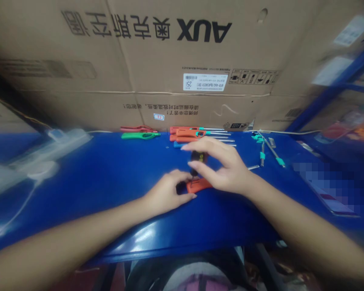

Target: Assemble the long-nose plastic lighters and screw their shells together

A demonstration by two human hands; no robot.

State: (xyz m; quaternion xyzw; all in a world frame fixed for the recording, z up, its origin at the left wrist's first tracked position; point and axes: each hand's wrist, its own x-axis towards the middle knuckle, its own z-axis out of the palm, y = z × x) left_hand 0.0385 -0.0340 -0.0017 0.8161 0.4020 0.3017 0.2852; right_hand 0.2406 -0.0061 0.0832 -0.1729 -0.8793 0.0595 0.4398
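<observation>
An orange long-nosed lighter lies on the blue tabletop in front of me, its metal tube showing past my right hand. My left hand grips the handle end between thumb and fingers. Above it, my right hand is closed round a short screwdriver with a black and yellow handle. The screwdriver stands upright, its tip down at the lighter's handle. Whether the tip sits in a screw is too small to tell.
Behind my hands, several orange lighters lie beside green and red casings. Metal tubes with teal parts lie right. A phone-like slab is at far right, a white power strip left. A cardboard wall closes the back.
</observation>
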